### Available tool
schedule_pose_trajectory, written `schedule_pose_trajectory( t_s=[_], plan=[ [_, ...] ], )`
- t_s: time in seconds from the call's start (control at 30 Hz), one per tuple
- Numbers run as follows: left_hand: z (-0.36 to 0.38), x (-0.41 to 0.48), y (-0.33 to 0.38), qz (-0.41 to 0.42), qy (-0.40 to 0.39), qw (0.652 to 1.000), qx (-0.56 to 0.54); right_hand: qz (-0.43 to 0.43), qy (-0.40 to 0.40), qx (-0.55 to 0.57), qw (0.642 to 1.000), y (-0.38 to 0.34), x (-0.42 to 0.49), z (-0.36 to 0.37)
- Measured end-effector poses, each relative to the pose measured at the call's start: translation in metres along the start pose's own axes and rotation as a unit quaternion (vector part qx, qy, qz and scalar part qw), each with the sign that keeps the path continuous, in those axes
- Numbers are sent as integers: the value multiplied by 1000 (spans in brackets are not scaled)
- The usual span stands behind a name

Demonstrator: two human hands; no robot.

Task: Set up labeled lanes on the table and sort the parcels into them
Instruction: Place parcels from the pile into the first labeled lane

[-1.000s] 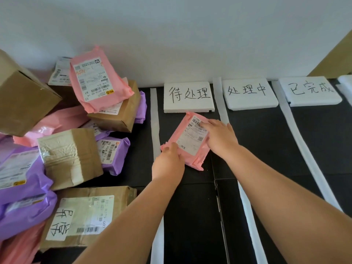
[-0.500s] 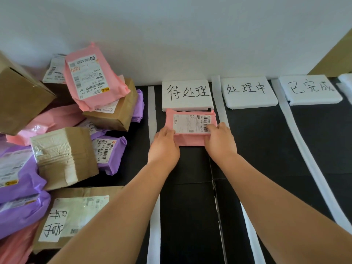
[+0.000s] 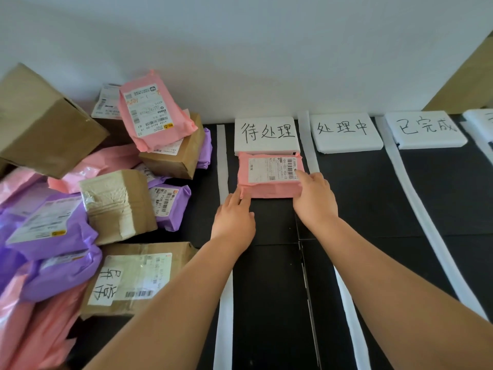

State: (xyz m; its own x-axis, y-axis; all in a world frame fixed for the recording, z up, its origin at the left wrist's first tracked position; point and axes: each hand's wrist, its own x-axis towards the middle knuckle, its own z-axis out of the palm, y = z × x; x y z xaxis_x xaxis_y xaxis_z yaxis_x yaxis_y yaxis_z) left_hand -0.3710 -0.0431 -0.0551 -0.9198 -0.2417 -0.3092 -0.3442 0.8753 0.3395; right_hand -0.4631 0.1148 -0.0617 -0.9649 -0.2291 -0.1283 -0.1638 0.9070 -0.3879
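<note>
The pink parcel (image 3: 269,180) is a soft plastic mailer. By its look it is light and limp, and the film is probably slick. Lifted by one corner it would likely sag, so take it by two opposite edges, or slide it flat, and keep off the printed shipping label (image 3: 272,170).

It lies flat on the black table (image 3: 373,204), directly under and just beyond your fingertips. Its far edge touches the white card (image 3: 266,145) marked 待处理.

The fingers (image 3: 236,197) of your left hand (image 3: 234,220) are nearly straight. Their tips rest on the near-left corner without grasping it. The fingers (image 3: 310,181) of your right hand (image 3: 316,204) bend loosely over the near-right corner and cover the end of the label. The thumb is hidden, so I cannot tell whether that hand pinches the edge or only presses on it.

White strips (image 3: 222,161) run just outside each hand and bound this lane. Beyond your right fingers, two further cards (image 3: 344,140) head lanes that hold no parcels. Well to the left of your left fingers sits the heap of unsorted parcels (image 3: 117,206), made up of brown boxes and pink and purple mailers, so most of the sorting is not yet done.
</note>
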Motion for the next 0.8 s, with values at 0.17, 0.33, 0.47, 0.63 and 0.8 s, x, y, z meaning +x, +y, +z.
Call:
schedule_pose_trajectory(
  t_s=[0.17, 0.33, 0.47, 0.63, 0.8],
  plan=[
    [-22, -49, -5, -1, 41, 999, -34, -7, 23, 34, 999, -19, -39, -19],
    [-45, -112, -20, -28, 106, 985, -131, -35, 50, 90, 994, -58, -93, -31],
    [-62, -169, -55, -36, 159, 972, -171, -45, 37, 143, 988, -101, -143, -26],
    [-77, -236, -133, -44, 223, 965, -129, -43, 10, 218, 975, -167, -202, -2],
    [-87, -280, -214, -82, 304, 943, -112, -60, -43, 246, 967, -237, -254, 34]
  ],
)
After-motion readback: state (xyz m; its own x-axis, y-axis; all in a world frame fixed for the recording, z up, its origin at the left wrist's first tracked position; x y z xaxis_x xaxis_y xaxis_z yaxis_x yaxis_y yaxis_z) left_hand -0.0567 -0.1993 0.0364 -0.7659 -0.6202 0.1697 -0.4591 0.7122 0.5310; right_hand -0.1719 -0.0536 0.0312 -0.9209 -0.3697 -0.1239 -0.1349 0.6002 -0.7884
